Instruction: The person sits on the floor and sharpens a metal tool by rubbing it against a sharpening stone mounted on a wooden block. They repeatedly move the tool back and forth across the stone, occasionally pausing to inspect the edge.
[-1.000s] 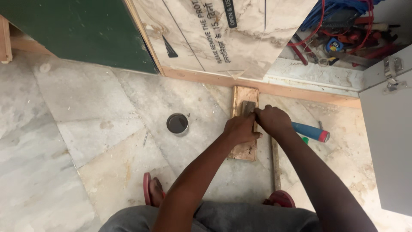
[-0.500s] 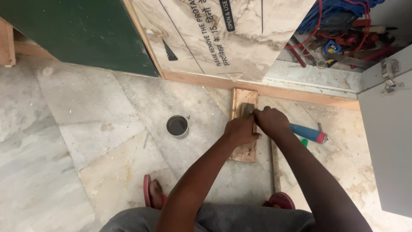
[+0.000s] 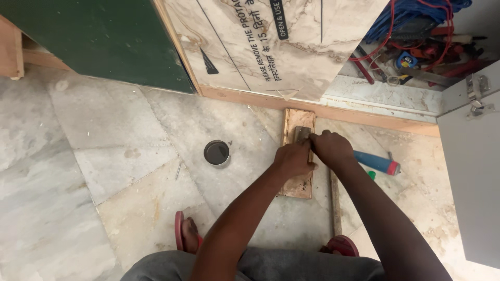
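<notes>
Nearest the camera, grey-clad knees were seen at the bottom edge, with a foot in a red flip-flop sandal (image 3: 186,235) to the left and the red toe of a second sandal (image 3: 342,244) to the right, both planted on the pale marble floor (image 3: 94,156). From there both bare forearms were stretched forward to a small rectangular wooden board (image 3: 298,183) laid flat on the floor. The left hand (image 3: 292,159) was seen clenched, knuckles up, on the middle of the board, while the right hand (image 3: 331,148) was closed just beside it, its fingers (image 3: 314,138) pinched on a small dark flat piece (image 3: 302,133) held against the board's upper half; what the left hand enclosed could not be told. A thin wooden strip (image 3: 336,203) was laid on the floor to the right of the board, partly under the right forearm. Just beyond the right hand a tool with a blue handle and red end (image 3: 377,162) was lying on the floor. To the left of the board, well apart, a small round tin with dark contents (image 3: 216,152) was set. Farther off, a marble-patterned panel with a wooden edge (image 3: 271,47) was seen beside a dark green board (image 3: 99,36), and an open compartment with tangled blue and red cables and tools (image 3: 416,36) was seen at the far right.
</notes>
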